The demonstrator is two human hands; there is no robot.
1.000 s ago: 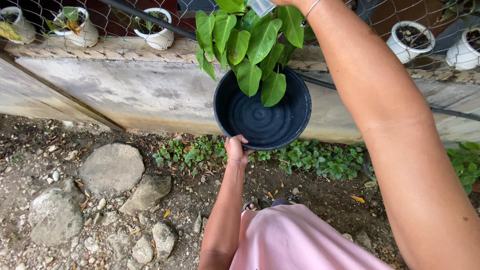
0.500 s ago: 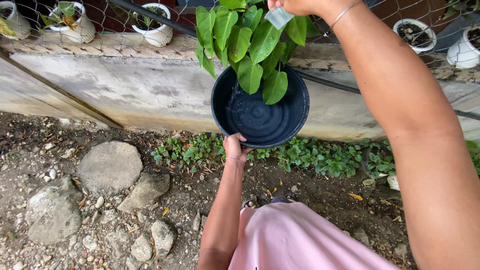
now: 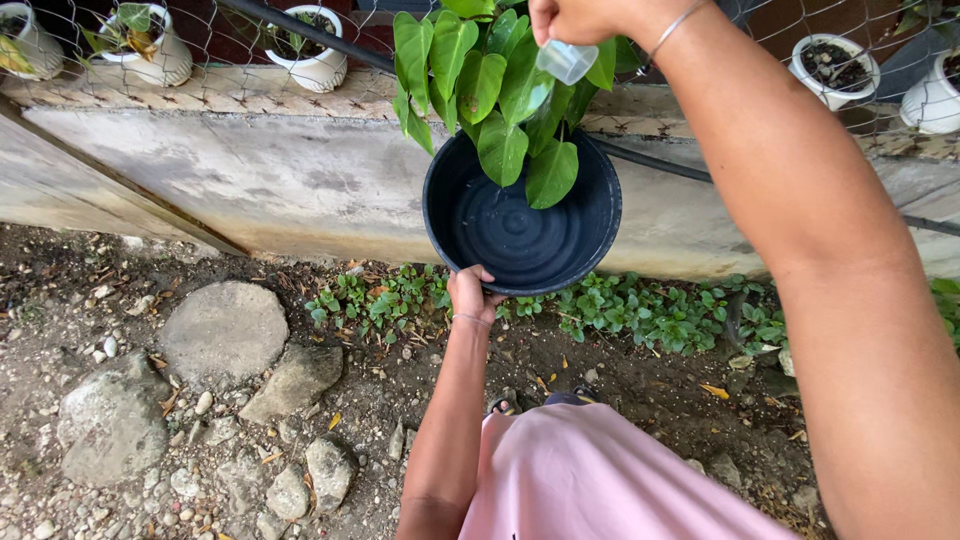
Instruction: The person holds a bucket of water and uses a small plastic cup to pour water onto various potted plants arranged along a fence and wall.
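A black basin [image 3: 522, 232] is held by its near rim in the left hand [image 3: 472, 297], fingers curled over the edge, thumb side pinching it. It is tipped toward the camera and kept against the concrete wall [image 3: 260, 185], right under the leafy plant [image 3: 490, 90]. The right hand [image 3: 578, 18] is closed round a small clear bottle [image 3: 566, 60], tilted mouth-down over the leaves; only part of the hand shows at the top edge.

Step in hand, as judged: water is being tipped over the plant w/ the basin catching runoff. The inside of the basin looks wet, though no stream can be made out clearly.

To be done well:
- Basin should be kept directly below the lowest leaves, rim touching or just beside the wall, so drips aren't lost onto the ground cover [image 3: 640, 315] below.
- Tilt should be eased back toward level as water collects; at this angle spill over the near rim onto the pink garment [image 3: 590, 480] seems likely.
- Bottle should be poured slowly, near the leaves, not from high up.
- Grip on the rim is one-handed & at one point only; a firmer hold may be needed as weight builds.

White pots [image 3: 310, 60] stand on the ledge behind the wire fence [image 3: 250, 45], well apart from the work.
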